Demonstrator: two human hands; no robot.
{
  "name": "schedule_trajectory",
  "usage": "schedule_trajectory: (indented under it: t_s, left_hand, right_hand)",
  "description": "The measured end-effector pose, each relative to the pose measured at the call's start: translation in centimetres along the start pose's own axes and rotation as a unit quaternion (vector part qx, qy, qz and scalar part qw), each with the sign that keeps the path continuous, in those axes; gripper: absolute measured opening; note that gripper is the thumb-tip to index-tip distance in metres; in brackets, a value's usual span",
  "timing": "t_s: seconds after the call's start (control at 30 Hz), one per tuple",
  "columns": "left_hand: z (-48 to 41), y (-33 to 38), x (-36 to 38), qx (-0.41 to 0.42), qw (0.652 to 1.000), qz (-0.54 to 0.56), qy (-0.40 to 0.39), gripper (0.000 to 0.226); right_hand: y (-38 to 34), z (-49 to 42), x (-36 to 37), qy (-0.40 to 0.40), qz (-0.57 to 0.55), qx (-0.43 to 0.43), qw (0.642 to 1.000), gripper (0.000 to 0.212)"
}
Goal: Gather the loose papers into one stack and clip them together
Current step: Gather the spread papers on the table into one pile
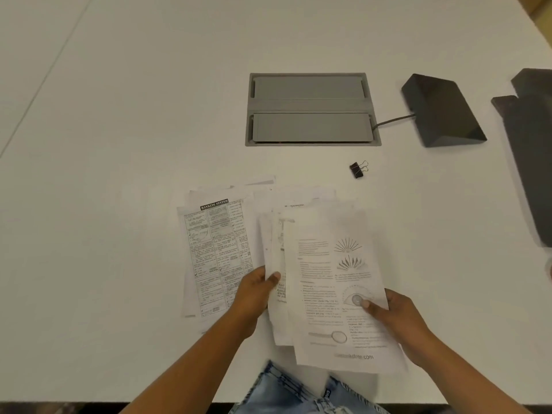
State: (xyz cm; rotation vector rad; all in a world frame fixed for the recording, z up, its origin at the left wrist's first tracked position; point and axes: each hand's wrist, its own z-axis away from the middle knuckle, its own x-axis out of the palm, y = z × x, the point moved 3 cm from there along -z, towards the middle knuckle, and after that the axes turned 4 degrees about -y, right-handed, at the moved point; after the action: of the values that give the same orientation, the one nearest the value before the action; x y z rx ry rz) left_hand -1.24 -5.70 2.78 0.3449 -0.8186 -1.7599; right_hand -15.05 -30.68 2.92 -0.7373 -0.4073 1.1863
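Both hands hold a bunch of printed papers [322, 282] lifted over the near table edge; the top sheet shows text and diagrams. My left hand [254, 297] grips the bunch's left side, thumb on top. My right hand [397, 321] grips its right side, thumb pressed on the top sheet. More loose sheets lie flat on the white table to the left, topped by a page headed "Banking System" [215, 252], and others fan out behind the held bunch [298, 195]. A black binder clip [357, 169] lies on the table beyond the papers, to the right, untouched.
A grey recessed cable hatch [312, 109] is set in the table behind the papers. A dark wedge-shaped device [442, 112] with a cable sits to its right. Dark flat objects [528, 150] lie at the right edge. The table's near edge [89, 400] runs along the bottom.
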Motion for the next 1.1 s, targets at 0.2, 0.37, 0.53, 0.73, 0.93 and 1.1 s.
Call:
schedule_trajectory:
  t_s: [0.2, 0.37, 0.53, 0.73, 0.93, 1.1]
  left_hand:
    - [-0.3, -0.2, -0.6, 0.02, 0.999, 0.004, 0.048, 0.02]
    - [-0.1, -0.8, -1.1, 0.021, 0.996, 0.012, 0.084, 0.014]
    - [0.7, -0.1, -0.8, 0.033, 0.998, 0.02, 0.05, 0.015]
    - [1.7, 1.0, 0.2, 0.051, 0.998, 0.042, -0.008, 0.021]
    - [1.9, 1.7, -0.3, 0.083, 0.995, 0.047, 0.035, 0.014]
    - [2.2, 2.0, -1.4, 0.108, 0.991, 0.035, 0.065, 0.018]
  right_hand:
    - [1.2, -0.1, -0.5, 0.04, -0.004, 0.006, 0.999, 0.022]
    - [1.5, -0.2, -2.3, 0.081, -0.035, 0.0, 0.996, 0.032]
    - [-0.4, 0.2, -3.0, 0.061, -0.069, -0.03, 0.995, 0.032]
    - [-2.2, -0.1, -1.3, 0.016, -0.075, -0.035, 0.996, 0.031]
    - [-2.5, 0.0, -0.8, 0.015, -0.065, -0.055, 0.996, 0.086]
    - [-3.0, 0.5, -1.6, 0.03, -0.085, -0.066, 0.994, 0.037]
